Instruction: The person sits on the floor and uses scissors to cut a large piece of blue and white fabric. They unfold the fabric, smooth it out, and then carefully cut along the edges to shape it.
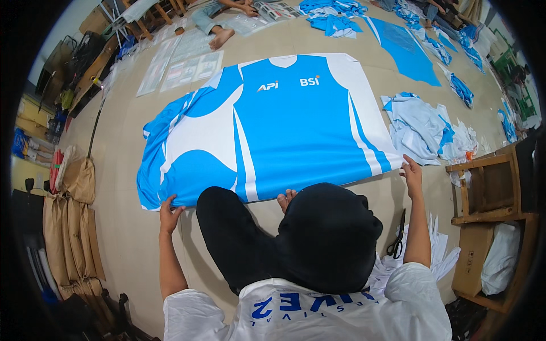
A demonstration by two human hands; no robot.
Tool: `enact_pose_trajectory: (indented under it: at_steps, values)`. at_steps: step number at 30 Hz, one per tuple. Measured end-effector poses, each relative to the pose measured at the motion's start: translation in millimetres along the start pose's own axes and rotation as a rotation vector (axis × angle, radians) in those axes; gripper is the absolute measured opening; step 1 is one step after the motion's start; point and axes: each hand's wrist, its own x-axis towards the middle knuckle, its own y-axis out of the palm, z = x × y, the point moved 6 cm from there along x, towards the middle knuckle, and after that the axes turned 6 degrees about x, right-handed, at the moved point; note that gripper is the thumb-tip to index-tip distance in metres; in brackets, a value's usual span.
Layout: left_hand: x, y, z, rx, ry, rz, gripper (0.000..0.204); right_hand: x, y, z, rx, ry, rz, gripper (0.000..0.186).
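While the person's black-trousered knees [238, 233] are resting close to its near edge, a wide blue-and-white printed fabric sheet with jersey shapes on it [290, 131] is lying on the beige smooth floor [122, 165], its centre and right looking mostly flat, its left side bunching into folds. The right hand [412, 176] is holding the near right corner, thumb and fingers clamping on the white cloth; the left hand [169, 216] is touching the near left edge, though whether its fingers are closing on the hem I cannot tell. Judging by this, the step in hand is looking like spreading and squaring the sheet. A next move would be calling for even tension between both corners and a smoothing of the left folds, while keeping the cloth clear of the black-handled scissors [396, 245] and thin white fabric strips [441, 250], which are lying near right.
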Motion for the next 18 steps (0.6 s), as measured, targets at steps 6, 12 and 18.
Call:
enact_pose_trajectory:
  at_steps: [6, 12, 18]
  values:
    - [-21.0, -37.7, 7.9, 0.192, 0.074, -0.148, 0.027, -33.0, -3.0, 0.9, -0.399, -0.184, 0.081, 0.044]
    - [-2.5, -66.7, 44.9, 0.008, 0.001, -0.267, 0.018, -40.6, -32.9, -18.7, -0.467, -0.133, 0.012, 0.029]
    - [93.2, -97.5, 26.9, 0.125, 0.012, -0.310, 0.025, 38.3, 27.4, 52.1, -0.204, -0.297, -0.099, 0.037]
